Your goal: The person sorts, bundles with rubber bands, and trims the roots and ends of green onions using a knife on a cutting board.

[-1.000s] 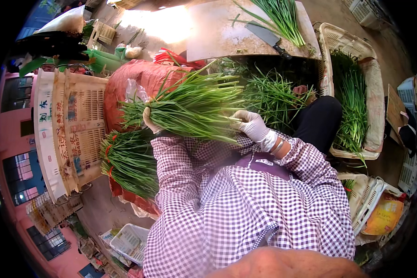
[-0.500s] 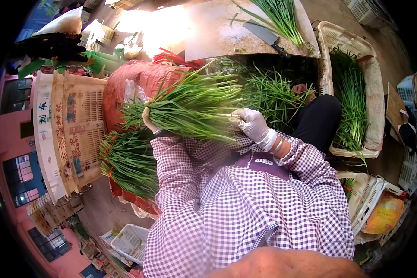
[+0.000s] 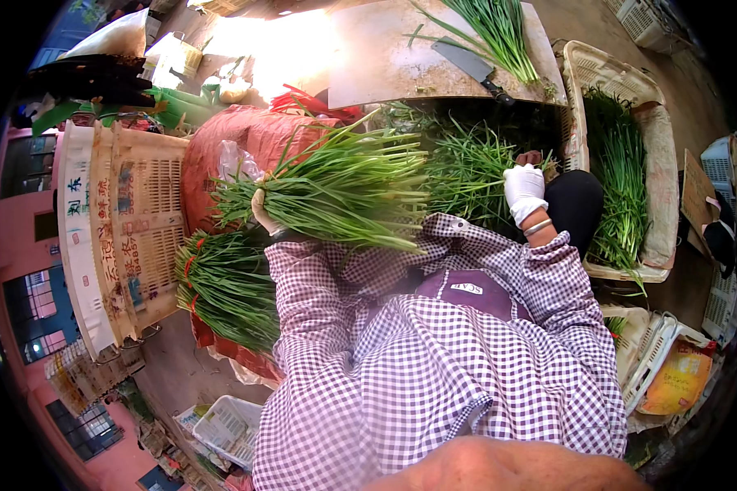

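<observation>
My left hand, in a pale glove, is closed around the leaf end of a large bunch of green chives. Their paler stalk ends fan out to the right in front of my chest. White-gloved, my right hand is beside my dark-trousered knee, at the edge of a loose pile of greens. Its fingers are curled, and whatever they hold is hidden or too small to make out. Below my left hand rest chive bundles tied with red bands.
A board ahead carries a knife and more chives. On the right stands a cream crate of long greens. A red sack and stacked crates are at the left.
My right hand has left the stalk ends of the bunch and moved right to the pile by my knee. My left hand keeps the bunch in nearly the same place.
</observation>
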Motion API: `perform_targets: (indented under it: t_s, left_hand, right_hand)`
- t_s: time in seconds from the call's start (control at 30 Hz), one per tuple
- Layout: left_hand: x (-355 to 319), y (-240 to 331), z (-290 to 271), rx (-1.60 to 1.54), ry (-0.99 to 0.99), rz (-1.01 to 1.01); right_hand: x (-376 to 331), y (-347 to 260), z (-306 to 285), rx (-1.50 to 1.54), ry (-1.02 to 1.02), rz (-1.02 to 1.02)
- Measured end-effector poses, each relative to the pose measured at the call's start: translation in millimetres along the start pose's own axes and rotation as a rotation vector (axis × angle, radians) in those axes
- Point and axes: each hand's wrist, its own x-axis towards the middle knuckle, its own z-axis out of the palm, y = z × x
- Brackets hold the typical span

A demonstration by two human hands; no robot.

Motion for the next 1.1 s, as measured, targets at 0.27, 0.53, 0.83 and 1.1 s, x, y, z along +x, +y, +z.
perform_targets:
  t_s: [0.27,0.53,0.83,1.1]
  left_hand:
    - [4.9,1.2,-3.5,0.09,0.017,0.065]
    - [-1.6,4.1,16.3,0.167,-0.052,0.012]
    - [-1.8,22.1,-1.5,0.192,-0.101,0.002]
    - [-4.9,8.5,22.9,0.042,-0.107,0.021]
  right_hand:
    - [-27.6,-102.9,-61.3,1.124,0.272,-0.38]
    - [-15.1,-131.3,-60.5,2.215,-0.563,-0.121]
    - [-33.8,-134.0,-69.5,2.288,-0.6,-0.049]
    - [-37.8,-120.4,-64.8,2.304,-0.416,-0.176]
